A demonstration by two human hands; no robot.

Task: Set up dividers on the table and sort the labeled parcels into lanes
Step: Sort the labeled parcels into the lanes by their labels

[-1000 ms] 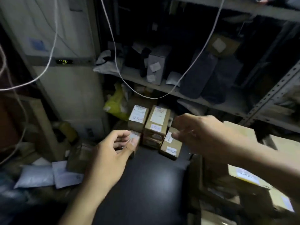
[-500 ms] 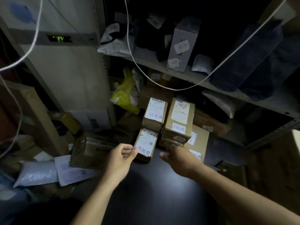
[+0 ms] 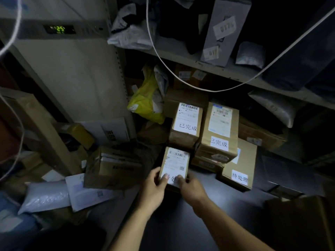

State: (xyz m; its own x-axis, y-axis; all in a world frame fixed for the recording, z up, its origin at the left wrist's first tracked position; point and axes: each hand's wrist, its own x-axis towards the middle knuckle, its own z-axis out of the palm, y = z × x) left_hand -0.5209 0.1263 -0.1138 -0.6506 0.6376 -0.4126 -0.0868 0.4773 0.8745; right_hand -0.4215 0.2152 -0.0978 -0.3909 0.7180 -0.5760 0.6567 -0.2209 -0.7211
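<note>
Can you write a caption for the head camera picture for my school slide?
Left hand and right hand grip a small brown cardboard parcel on the dark table.

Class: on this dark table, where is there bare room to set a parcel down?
Bare: the table between the forearms and nearer, and right of the right hand, before the tagged parcel. Crowded: the back, where stacked parcels touch the small parcel both hands hold.

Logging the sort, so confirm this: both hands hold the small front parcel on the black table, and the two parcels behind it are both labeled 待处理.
One thing is off. The head view shows both rear parcels, left and right, labeled 已完成, not 待处理. The rest stands: left hand and right hand hold the small front parcel on the black table.
</note>
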